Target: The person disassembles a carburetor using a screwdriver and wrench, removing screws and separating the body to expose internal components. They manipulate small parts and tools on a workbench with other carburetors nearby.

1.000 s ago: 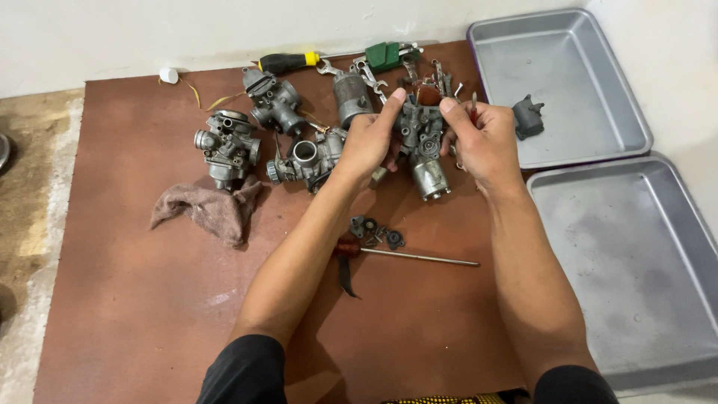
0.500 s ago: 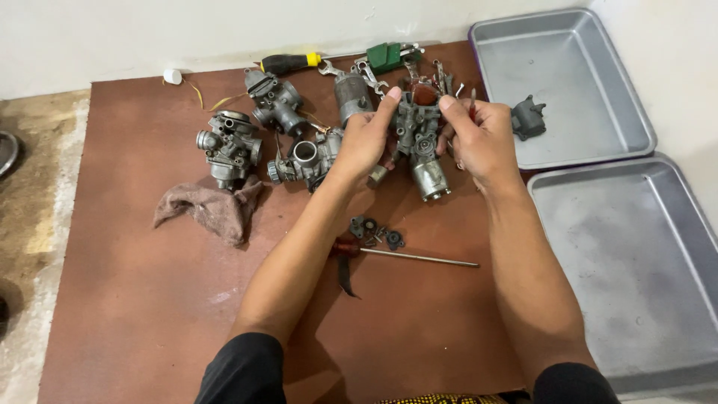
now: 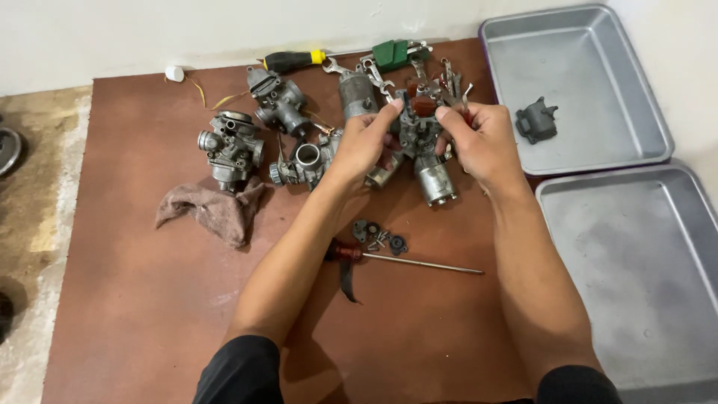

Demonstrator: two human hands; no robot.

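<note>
Here, two grey metal trays lie at the right of the brown worktop (image 3: 149, 314). The upper tray (image 3: 643, 112) holds a single small dark metal part (image 3: 535, 120) near its left wall; the lower tray (image 3: 673, 224) holds nothing else that can be made out. The trays lie edge to edge, and the upper tray's left rim lies just beside the clutter of tools.

The far edge of the worktop meets a pale wall; along it lie a black-and-yellow screwdriver (image 3: 293, 60), a green tool (image 3: 393, 54) and a cluster of spanners (image 3: 449, 78). The left edge borders a bare concrete floor (image 3: 37, 187). Open room lies in the near left part of the worktop, below the brown rag (image 3: 213, 211). A long red-handled screwdriver (image 3: 407, 262) lies between the forearms, just beside some small dark washers (image 3: 378, 236).

The left hand (image 3: 363, 146) and right hand (image 3: 486, 142) meet over a grey carburettor (image 3: 419, 127), which is at the far middle of the worktop. The fingers (image 3: 389, 112) of both hands are curled closed around its upper body from either side. Three more carburettors lie to the left: one (image 3: 228, 150) by the rag, one (image 3: 277, 97) farther back, one (image 3: 303, 161) touching the left wrist.
</note>
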